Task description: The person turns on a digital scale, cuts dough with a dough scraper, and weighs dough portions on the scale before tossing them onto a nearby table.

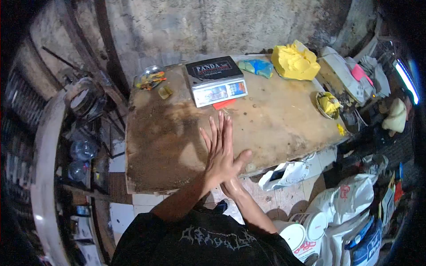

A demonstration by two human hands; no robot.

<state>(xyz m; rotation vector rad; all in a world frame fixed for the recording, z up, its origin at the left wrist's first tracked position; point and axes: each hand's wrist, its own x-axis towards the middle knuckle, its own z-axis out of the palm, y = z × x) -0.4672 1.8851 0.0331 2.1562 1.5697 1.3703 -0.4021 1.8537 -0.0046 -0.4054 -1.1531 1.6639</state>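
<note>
My left hand [222,162] is raised over the near part of the wooden table [275,119], its back toward me and its fingers stretched upward. It overlaps my right hand [230,185], and the two appear to be touching. Only the wrist side of my right hand shows clearly; its fingers are mostly hidden behind the left. No object is visible in my left hand. Beyond the fingertips stands a black-and-white box [214,68] printed PANDA, with a flat red piece [224,104] at its front edge.
Yellow material in a wrapper [295,62] and a blue plastic bag [257,68] lie at the back. A small yellow-filled container [328,105] sits at the right edge. White buckets [316,225] and sacks [353,197] crowd the floor; a shelf [49,164] stands left.
</note>
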